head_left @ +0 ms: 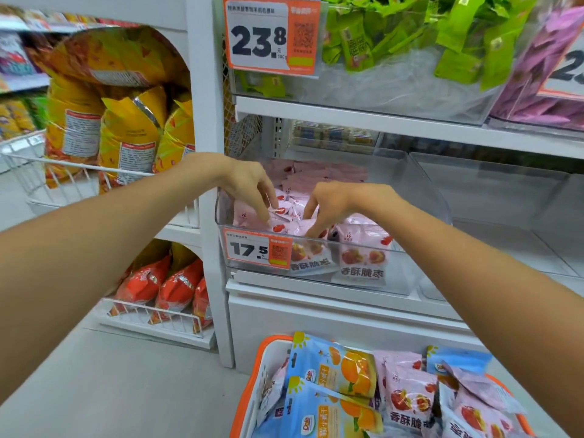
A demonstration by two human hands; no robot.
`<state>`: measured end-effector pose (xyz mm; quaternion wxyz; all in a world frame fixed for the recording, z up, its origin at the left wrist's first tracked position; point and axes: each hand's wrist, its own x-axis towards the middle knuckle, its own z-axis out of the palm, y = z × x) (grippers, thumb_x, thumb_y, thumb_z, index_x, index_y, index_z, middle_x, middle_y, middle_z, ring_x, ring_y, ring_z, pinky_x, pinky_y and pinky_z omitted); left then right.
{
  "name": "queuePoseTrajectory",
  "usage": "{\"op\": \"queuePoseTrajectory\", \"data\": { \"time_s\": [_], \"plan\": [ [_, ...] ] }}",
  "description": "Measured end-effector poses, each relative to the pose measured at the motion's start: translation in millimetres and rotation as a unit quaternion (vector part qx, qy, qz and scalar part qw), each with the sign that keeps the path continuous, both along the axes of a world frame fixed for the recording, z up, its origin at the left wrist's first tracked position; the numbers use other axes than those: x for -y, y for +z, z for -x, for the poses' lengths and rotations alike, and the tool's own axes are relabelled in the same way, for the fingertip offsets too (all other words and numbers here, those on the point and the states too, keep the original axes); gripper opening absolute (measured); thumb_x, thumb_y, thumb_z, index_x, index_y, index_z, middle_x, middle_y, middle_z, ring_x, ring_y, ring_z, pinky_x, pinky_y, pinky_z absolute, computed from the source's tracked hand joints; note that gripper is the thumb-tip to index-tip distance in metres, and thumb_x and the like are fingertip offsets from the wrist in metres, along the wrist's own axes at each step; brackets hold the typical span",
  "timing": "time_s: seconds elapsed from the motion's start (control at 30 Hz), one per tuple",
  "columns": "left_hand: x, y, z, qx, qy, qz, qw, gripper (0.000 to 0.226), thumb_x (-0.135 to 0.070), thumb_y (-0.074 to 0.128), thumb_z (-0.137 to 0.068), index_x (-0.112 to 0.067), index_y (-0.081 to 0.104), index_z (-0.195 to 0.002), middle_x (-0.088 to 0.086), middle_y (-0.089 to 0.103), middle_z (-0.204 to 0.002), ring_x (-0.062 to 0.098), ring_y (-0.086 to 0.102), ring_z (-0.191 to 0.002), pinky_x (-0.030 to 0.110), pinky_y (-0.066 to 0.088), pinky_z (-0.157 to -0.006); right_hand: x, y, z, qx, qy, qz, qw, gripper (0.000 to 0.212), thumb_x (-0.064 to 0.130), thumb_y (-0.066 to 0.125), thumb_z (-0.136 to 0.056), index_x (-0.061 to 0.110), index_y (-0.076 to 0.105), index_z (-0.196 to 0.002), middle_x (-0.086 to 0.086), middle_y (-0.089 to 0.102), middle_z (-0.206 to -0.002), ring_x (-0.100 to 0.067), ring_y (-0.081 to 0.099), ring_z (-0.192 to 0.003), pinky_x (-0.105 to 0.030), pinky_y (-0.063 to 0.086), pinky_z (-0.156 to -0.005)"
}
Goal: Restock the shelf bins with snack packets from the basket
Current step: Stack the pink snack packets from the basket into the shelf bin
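A clear shelf bin (423, 181) with a 17.5 price tag (256, 248) holds pink snack packets (363, 257), large ones at the front and small ones behind. Both my hands reach down into it. My left hand (252, 188) has its fingers spread and pointing down, with the tips touching the small pink packets. My right hand (331, 207) is close beside it, fingers bent down onto a pink packet. Below, an orange-rimmed basket (268, 343) holds blue orange-fruit packets (335, 365) and more pink packets (407, 396).
Another clear bin (505, 191) stands to the right of the pink one. On the shelf above are bins of green packets (410, 33) and purple packets (543, 74). Left of the white post, wire racks hold yellow bags (126, 137) and red bags (164, 289).
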<state>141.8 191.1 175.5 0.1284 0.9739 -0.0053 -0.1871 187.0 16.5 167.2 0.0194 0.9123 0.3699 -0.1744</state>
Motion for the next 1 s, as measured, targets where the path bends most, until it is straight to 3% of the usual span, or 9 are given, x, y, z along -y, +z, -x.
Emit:
{"op": "queuePoseTrajectory", "data": {
  "time_s": [0.13,0.23,0.37,0.57,0.73,0.8,0.87,0.93,1.0],
  "plan": [
    [9,5,2,0.063,-0.049,-0.088,0.993,0.019,-0.03,0.081,-0.072,-0.029,0.07,-0.087,-0.019,0.063,-0.078,0.008,0.061,-0.083,0.024,0.046,-0.075,-5,-7,0,0.017,0.011,-0.064,0.998,0.037,0.031,0.08,-0.074,0.019,0.071,-0.107,0.005,0.064,-0.099,-0.017,0.062,-0.092,-0.034,0.051,-0.089],
    [12,-1,-1,0.06,-0.068,-0.192,0.977,0.02,-0.035,0.083,-0.068,-0.038,0.065,-0.075,-0.018,0.064,-0.08,0.01,0.063,-0.084,0.03,0.052,-0.072,-1,-10,0,0.032,0.012,-0.066,0.997,0.031,0.03,0.081,-0.072,0.022,0.071,-0.1,0.007,0.065,-0.088,-0.017,0.064,-0.086,-0.034,0.052,-0.085],
    [7,-12,2,0.059,-0.087,-0.232,0.967,0.015,-0.027,0.081,-0.071,-0.035,0.068,-0.069,-0.024,0.058,-0.068,0.009,0.062,-0.081,0.029,0.054,-0.072,9,-11,0,0.032,0.009,-0.081,0.996,0.017,0.032,0.081,-0.071,0.031,0.068,-0.082,0.015,0.06,-0.071,-0.016,0.066,-0.082,-0.031,0.051,-0.08],
    [3,-16,6,0.045,-0.079,-0.222,0.971,0.011,-0.026,0.074,-0.078,-0.032,0.074,-0.088,-0.018,0.065,-0.078,0.01,0.064,-0.088,0.025,0.049,-0.072,1,-36,4,0.068,0.015,-0.157,0.985,0.011,0.022,0.078,-0.076,0.023,0.075,-0.086,0.008,0.069,-0.085,-0.01,0.058,-0.077,-0.028,0.051,-0.078],
    [10,-17,2,0.035,-0.036,-0.23,0.972,0.01,-0.029,0.076,-0.076,-0.033,0.068,-0.073,-0.012,0.064,-0.083,0.016,0.062,-0.088,0.033,0.055,-0.079,13,-15,6,-0.029,0.0,-0.165,0.986,0.016,0.025,0.076,-0.079,0.02,0.075,-0.094,0.016,0.065,-0.079,-0.004,0.061,-0.075,-0.022,0.049,-0.079],
    [15,-17,7,0.045,-0.012,-0.238,0.97,0.013,-0.026,0.074,-0.077,-0.03,0.069,-0.089,-0.006,0.066,-0.095,0.02,0.061,-0.092,0.034,0.055,-0.078,30,0,7,-0.054,-0.016,-0.222,0.973,0.017,0.024,0.077,-0.078,0.018,0.075,-0.094,0.01,0.07,-0.084,-0.002,0.062,-0.075,-0.017,0.049,-0.077],
    [19,-15,12,0.081,0.013,-0.227,0.97,0.033,-0.024,0.073,-0.077,-0.025,0.066,-0.109,-0.004,0.065,-0.108,0.022,0.06,-0.099,0.034,0.052,-0.078,53,8,4,-0.007,-0.041,-0.245,0.969,0.018,0.023,0.076,-0.078,0.017,0.073,-0.095,0.001,0.071,-0.092,-0.005,0.06,-0.075,-0.016,0.046,-0.071],
    [30,-14,14,0.129,0.014,-0.172,0.976,0.039,-0.028,0.07,-0.08,-0.026,0.063,-0.118,-0.004,0.064,-0.116,0.022,0.059,-0.104,0.035,0.05,-0.081,75,8,0,0.03,-0.087,-0.187,0.978,0.024,0.03,0.074,-0.081,0.018,0.069,-0.101,-0.001,0.064,-0.099,-0.012,0.058,-0.081,-0.021,0.044,-0.072],
    [43,-16,14,0.127,-0.018,-0.086,0.988,0.033,-0.035,0.067,-0.084,-0.029,0.064,-0.117,-0.007,0.064,-0.118,0.019,0.059,-0.104,0.038,0.049,-0.09,91,1,0,-0.009,-0.135,-0.099,0.986,0.028,0.035,0.07,-0.083,0.022,0.061,-0.106,0.0,0.052,-0.108,-0.018,0.058,-0.087,-0.026,0.048,-0.074]
  ]
}}
